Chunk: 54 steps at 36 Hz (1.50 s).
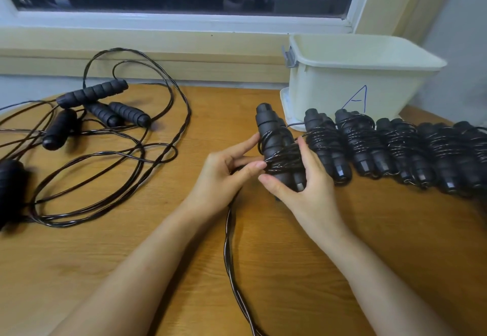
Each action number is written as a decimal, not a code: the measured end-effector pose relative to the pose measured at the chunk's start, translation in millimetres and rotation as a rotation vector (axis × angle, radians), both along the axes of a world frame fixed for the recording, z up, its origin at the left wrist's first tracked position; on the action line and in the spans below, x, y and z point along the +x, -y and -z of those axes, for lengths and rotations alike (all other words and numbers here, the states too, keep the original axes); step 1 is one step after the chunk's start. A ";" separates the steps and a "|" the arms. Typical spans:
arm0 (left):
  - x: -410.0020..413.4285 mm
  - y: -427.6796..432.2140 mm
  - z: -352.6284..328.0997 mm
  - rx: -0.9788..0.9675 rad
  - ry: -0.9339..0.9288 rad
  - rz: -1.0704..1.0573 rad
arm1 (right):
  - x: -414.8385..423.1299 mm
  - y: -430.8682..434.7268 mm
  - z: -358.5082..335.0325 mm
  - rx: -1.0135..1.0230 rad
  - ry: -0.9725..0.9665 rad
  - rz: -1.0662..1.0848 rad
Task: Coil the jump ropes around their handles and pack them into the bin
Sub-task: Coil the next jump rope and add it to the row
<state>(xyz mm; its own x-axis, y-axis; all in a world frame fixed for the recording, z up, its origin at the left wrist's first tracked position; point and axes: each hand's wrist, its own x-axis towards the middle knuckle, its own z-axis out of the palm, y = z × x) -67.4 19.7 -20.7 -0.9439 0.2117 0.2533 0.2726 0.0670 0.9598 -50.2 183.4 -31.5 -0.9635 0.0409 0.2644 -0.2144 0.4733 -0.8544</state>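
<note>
obs: handle pair (276, 140) held just above the desk (276, 270) at centre, partly wound, turns bunched round its middle. long axis runs 11 o'clock (far end, raised) to 5 o'clock (near end, grey caps showing). right grip (308, 191) clasps the near end, thumb under at 7 o'clock, fingers wrapped over the 3 o'clock side. left grip (226, 169) pinches the free cord (226, 243) right at the coil, forefinger laid against the handle's 9 o'clock flank. key relation: the free cord leaves the coil on the 7 o'clock side and trails off to 6 o'clock, out of frame, so the slack lies nearer the left grip and square across the handle axis; judgement: next turn is fed from that side while the right grip steadies or rolls the pair. bin (355, 85) stands at 1 o'clock from the pair, nearer the right grip. coiled ropes (366, 140) lie in a row from 3 o'clock, the first touching the right grip's fingers, same tilt. loose ropes (92, 93) lie at 9 to 10 o'clock, well apart.
</note>
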 end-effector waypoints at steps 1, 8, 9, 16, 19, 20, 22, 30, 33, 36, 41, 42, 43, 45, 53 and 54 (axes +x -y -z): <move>0.2 -0.4 -0.1 -0.002 -0.002 0.009 | 0.5 0.3 -1.0 0.027 -0.003 0.006; -0.9 3.2 0.1 -0.108 -0.078 0.067 | -1.2 -3.4 -0.9 0.032 0.036 0.017; -1.5 4.1 0.4 -0.126 -0.091 0.073 | -2.0 -4.0 0.3 0.032 0.033 0.019; -3.1 3.9 2.2 -0.142 -0.172 0.041 | -6.2 -5.9 3.6 0.011 -0.025 0.036; -5.2 4.1 3.0 -0.091 -0.166 -0.035 | -6.4 -4.5 5.0 0.027 -0.090 0.020; -5.5 4.0 0.8 -0.078 -0.135 -0.045 | -6.4 -5.0 4.9 0.053 -0.115 0.023; -4.9 3.5 -3.0 -0.006 0.026 0.019 | -7.0 -8.2 3.5 0.133 -0.182 0.059; -0.1 14.2 -28.4 -0.185 0.218 0.255 | -5.1 -22.6 -9.6 0.546 -0.381 0.114; 1.1 27.5 -46.8 -0.696 -0.254 0.145 | -0.8 -27.0 -15.1 0.689 -0.450 0.090; 7.6 38.2 -64.2 -1.156 -0.686 -0.017 | 6.9 -30.9 -16.5 0.832 -0.512 0.037; 10.2 70.2 -65.2 -1.444 -0.900 -0.126 | 13.9 -51.3 -22.4 0.833 -0.494 0.117; 11.4 78.6 -61.7 -1.460 -0.894 -0.130 | 15.7 -56.7 -22.4 0.848 -0.501 0.127; 11.9 85.8 -56.2 -1.462 -0.904 -0.118 | 17.8 -60.5 -20.8 0.871 -0.515 0.121; 14.0 94.1 -43.9 -1.487 -0.911 -0.117 | 23.0 -61.0 -14.7 0.882 -0.512 0.087; 27.7 50.2 -8.0 -1.553 -0.548 -0.333 | 25.9 -32.8 13.8 0.651 -0.356 0.081; 34.5 36.1 -8.0 -1.456 -0.574 -0.304 | 24.7 -30.0 13.7 0.619 -0.348 0.095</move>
